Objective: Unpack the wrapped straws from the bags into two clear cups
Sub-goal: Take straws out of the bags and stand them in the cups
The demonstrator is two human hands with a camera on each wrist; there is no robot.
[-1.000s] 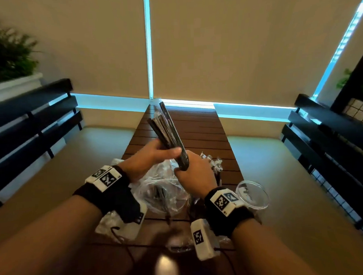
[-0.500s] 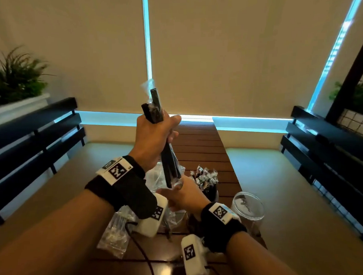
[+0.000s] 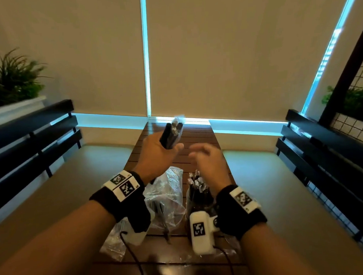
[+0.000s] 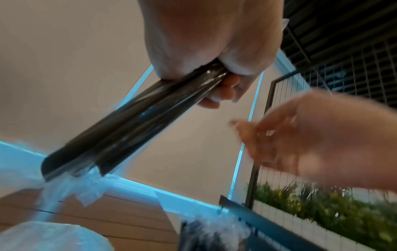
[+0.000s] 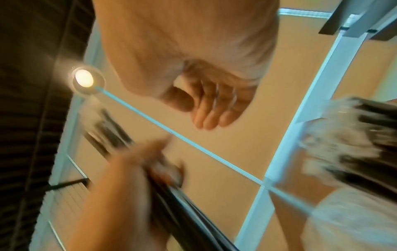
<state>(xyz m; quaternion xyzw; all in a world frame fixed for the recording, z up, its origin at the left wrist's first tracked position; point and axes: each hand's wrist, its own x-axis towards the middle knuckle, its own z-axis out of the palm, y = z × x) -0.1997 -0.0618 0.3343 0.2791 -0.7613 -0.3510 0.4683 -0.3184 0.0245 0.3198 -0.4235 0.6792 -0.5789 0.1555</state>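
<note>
The bundle of black straws in clear film wrappers point(image 3: 172, 134) is held above the brown slatted wooden table point(image 3: 199, 140), long axis steeply tilted, upper ends pointing up and away from the person. The left hand point(image 3: 156, 156) is raised, fingers and thumb curled round the bundle's middle (lower ends project below the palm in the left wrist view). The right hand point(image 3: 208, 159) hovers just beside it, fingers loosely bent, holding nothing. A clear plastic cup point(image 3: 198, 200) full of wrapped straws stands below, beside a crumpled clear plastic bag point(image 3: 168, 197).
</note>
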